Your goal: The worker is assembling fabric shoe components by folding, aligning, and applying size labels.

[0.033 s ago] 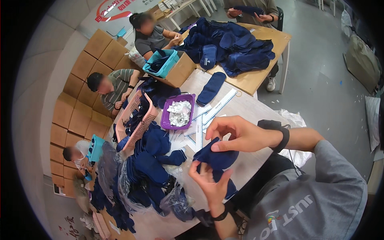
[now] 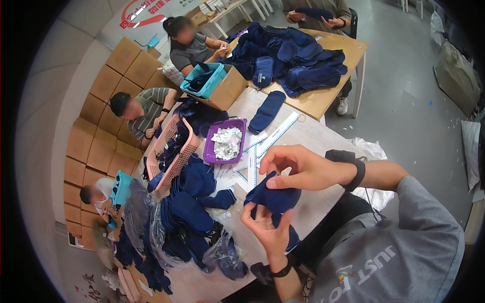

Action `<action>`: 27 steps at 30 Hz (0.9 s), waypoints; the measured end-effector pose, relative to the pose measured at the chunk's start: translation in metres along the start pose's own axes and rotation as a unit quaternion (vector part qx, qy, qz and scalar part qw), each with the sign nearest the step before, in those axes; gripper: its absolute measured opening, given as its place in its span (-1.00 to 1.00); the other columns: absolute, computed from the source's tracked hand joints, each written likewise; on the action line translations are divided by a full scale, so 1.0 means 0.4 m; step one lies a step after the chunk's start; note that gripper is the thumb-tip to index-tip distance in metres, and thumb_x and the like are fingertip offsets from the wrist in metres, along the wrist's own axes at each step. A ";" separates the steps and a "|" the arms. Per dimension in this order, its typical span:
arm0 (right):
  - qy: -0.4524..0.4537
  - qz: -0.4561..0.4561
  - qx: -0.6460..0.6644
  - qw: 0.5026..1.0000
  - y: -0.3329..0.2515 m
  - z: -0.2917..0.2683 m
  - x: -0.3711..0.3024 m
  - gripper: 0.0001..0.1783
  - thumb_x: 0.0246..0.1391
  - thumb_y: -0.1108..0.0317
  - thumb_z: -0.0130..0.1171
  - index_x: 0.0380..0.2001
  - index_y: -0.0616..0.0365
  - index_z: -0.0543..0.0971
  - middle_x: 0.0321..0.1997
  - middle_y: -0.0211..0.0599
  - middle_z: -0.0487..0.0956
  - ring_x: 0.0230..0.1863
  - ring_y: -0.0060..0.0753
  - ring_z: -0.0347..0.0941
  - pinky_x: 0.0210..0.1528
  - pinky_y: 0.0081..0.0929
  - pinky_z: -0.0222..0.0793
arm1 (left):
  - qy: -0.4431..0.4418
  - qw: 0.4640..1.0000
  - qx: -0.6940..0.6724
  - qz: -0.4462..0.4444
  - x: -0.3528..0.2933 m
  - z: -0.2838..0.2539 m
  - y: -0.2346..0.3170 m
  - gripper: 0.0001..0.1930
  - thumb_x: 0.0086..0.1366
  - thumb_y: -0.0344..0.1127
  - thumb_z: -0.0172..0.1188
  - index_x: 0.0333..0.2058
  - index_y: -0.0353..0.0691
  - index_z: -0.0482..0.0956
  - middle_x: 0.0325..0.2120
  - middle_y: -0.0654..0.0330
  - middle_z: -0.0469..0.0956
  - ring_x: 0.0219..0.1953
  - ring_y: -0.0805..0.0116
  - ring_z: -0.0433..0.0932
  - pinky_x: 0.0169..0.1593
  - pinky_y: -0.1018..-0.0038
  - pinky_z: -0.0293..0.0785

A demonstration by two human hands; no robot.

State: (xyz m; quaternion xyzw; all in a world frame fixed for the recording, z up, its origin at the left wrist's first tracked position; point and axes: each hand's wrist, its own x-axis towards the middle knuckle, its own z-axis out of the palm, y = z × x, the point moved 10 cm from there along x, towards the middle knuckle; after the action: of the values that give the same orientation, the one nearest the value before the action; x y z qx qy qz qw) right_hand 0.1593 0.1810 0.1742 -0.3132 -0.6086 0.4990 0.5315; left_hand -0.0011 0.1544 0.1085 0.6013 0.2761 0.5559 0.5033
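Observation:
A small, dark navy cloth piece [image 2: 275, 196] is held up between my hands over the table's near edge. Above it, my right hand [image 2: 308, 169] is closed, pinching its upper edge between thumb and bent fingers. My left hand [image 2: 268, 227] curls under the lower edge, fingertips at the cloth and thumb standing apart; its grip is partly hidden. More navy cloth [image 2: 292, 238] shows behind my left thumb. Just beyond my hands lie white paper sheets with blue ruled edges [image 2: 277, 135]. A stack of rounded navy cloth pieces [image 2: 191, 208] lies to the left, partly in clear plastic.
A purple basket [image 2: 208, 151] holds small white slips. Beside it stand a pink basket [image 2: 188, 146], a turquoise basket [image 2: 216, 83] and a cardboard box [image 2: 231, 90]. Navy cloth is heaped on the far table [image 2: 353, 48]. Several people sit around the tables; cartons [image 2: 86, 136] are stacked behind.
My left hand has shifted very slightly to the right. The hold on the navy cloth looks the same.

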 end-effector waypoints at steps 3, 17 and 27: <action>0.003 -0.033 0.036 0.999 0.005 -0.007 0.012 -0.73 0.36 0.29 0.28 0.01 0.13 0.50 -0.15 -0.47 0.52 -0.13 -0.68 0.44 -0.02 -0.52 0.43 | 0.052 0.999 0.009 -0.006 -0.021 -0.001 -0.036 -0.24 0.23 -0.56 0.46 0.23 -0.20 0.10 -0.02 -0.11 0.51 -0.01 0.18 0.58 0.10 0.36 0.52; 0.056 -0.073 -0.003 0.996 -0.011 -0.028 0.014 -0.69 0.38 0.29 0.27 0.03 0.07 0.39 -0.01 -0.45 0.44 0.00 -0.67 0.42 -0.07 -0.56 0.47 | 0.138 0.984 0.090 0.072 -0.029 -0.044 -0.016 -0.66 0.30 -0.53 0.39 -0.03 -0.45 0.48 0.02 -0.16 0.57 0.08 0.12 0.59 0.22 0.23 0.49; 0.071 -0.078 0.012 0.994 -0.009 -0.034 0.014 -0.67 0.30 0.33 0.36 -0.03 0.07 0.42 -0.05 -0.47 0.46 -0.06 -0.68 0.49 -0.23 -0.69 0.52 | 0.129 0.979 -0.157 0.008 -0.031 -0.101 -0.029 -0.77 0.44 -0.24 0.27 -0.10 -0.17 0.43 -0.10 0.24 0.51 0.02 0.44 0.44 0.23 0.44 0.29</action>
State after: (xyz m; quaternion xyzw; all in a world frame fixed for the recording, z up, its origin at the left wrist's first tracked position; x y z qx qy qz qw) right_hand 0.1714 0.1886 0.1787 -0.2933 -0.5859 0.4400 0.6141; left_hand -0.0396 0.1596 0.0880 0.4404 0.2424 0.6692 0.5472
